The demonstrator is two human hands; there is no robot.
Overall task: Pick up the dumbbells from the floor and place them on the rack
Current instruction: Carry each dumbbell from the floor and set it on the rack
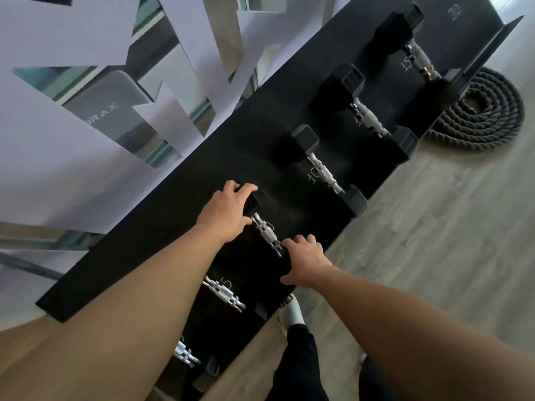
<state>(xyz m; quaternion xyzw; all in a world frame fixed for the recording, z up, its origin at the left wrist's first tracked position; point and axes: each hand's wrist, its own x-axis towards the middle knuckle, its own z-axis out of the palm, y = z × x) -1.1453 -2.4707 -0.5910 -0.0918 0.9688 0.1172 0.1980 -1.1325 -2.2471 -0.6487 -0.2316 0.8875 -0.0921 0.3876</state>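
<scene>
A long black dumbbell rack (179,224) is seen running diagonally from lower left to upper right, set against a white wall (43,157) cut with mirrored shapes. Chalked weight numbers are marked on its flat top, among them 20, 15, 10 and 5. Pale wood-look floor (434,241) is shown along its right side, where a coiled battle rope (486,111) is laid near the rack's far end.

Six hex dumbbells with knurled chrome handles are laid crosswise on the rack. Toward the far end, the largest dumbbell (417,50) is placed by the 15 mark, a second dumbbell (367,117) beside it, and a third dumbbell (324,175) by the 10 mark. Nearer the camera, a small dumbbell (223,293) is set by the 5 mark, and another small dumbbell (185,354), partly hidden by the left forearm, is seen at the bottom edge.

Between the 10 and 5 marks, the handled dumbbell (267,235) is seen down on the rack top. Its far head is covered by the left hand (228,215), whose grip is closed over it with fingers curled across the top. Its near head is covered by the right hand (307,261), whose grip is wrapped around it, fingers over the top and thumb along the side. Only the chrome handle is left showing between the two hands.

Below, a dark trouser leg (298,363) and a white shoe (293,311) are seen on the floor, just beside the rack.
</scene>
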